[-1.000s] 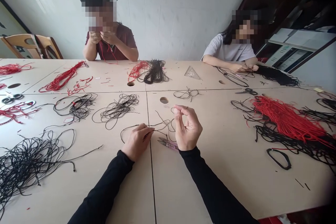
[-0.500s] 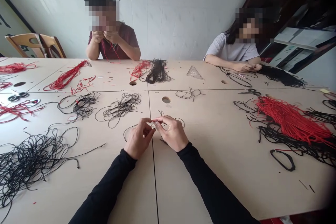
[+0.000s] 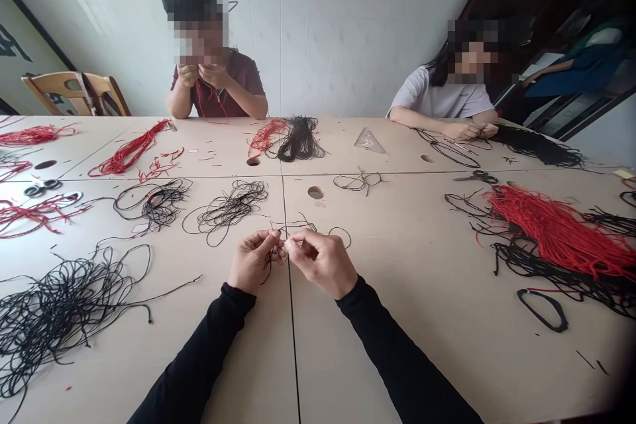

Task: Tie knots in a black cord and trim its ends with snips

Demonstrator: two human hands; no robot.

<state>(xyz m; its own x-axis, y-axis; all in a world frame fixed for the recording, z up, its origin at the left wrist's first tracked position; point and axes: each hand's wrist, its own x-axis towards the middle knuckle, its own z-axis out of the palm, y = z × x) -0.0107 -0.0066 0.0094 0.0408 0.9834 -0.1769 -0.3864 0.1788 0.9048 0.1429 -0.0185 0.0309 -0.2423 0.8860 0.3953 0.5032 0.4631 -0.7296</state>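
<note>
Both my hands meet above the table seam in the middle of the head view. My left hand (image 3: 256,256) pinches a thin black cord (image 3: 269,267) between thumb and fingers, and the cord's end dangles below the fingertips. Close beside it, my right hand (image 3: 322,257) is closed in a pinch on the same cord, thumb against forefinger; the exact grip point is too small to make out. Part of the black cord loops out over the table behind my hands, with a curl (image 3: 340,236) right of my right knuckles.
Tangled black cords (image 3: 64,308) lie at left, a smaller black bundle (image 3: 233,205) ahead. Red cords (image 3: 556,225) are heaped at right near scissors (image 3: 477,176). A clear triangle ruler (image 3: 368,139) lies farther back. Two people (image 3: 223,89) sit across the table (image 3: 397,344).
My left hand has turned so its palm side and the dangling cord show. My right fingers have curled in more. At upper right, another person has appeared by the cabinet.
</note>
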